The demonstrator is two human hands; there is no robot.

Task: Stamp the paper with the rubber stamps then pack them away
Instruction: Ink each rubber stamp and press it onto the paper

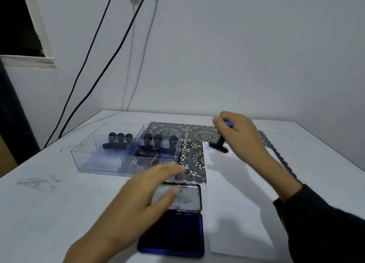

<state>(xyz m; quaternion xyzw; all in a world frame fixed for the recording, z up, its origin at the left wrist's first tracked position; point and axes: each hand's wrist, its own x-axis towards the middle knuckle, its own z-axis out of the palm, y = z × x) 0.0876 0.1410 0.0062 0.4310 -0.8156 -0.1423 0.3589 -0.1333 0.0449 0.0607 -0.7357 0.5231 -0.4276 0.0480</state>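
Right hand (237,132) is curled round the handle of a black rubber stamp with a blue cap (219,147). The stamp is tilted a little, its base on or just above the far-left corner of a white sheet of paper (237,199); blur hides whether they touch. A faint blue print shows on the paper just beside the base, at its 9 o'clock. The paper lies at 3 o'clock from an open blue metal ink pad tin (171,235), just beside it, and its far end overlaps a dark lace-pattern placemat (197,136). Left hand (142,195) holds nothing, its fingers straight and spread over the tin's raised lid. It is motion-blurred, so I cannot tell whether the fingertips touch the lid. A clear plastic compartment tray (98,161) sits at 11 o'clock from the tin, near it, against the placemat's left edge. It holds black round-knobbed stamps (120,139): three in a row in one back compartment, three in the compartment at their 3 o'clock, and one lying nearer. Everything rests on a white table (49,203). Two black cables (94,51) run down the pale wall at 11 o'clock.
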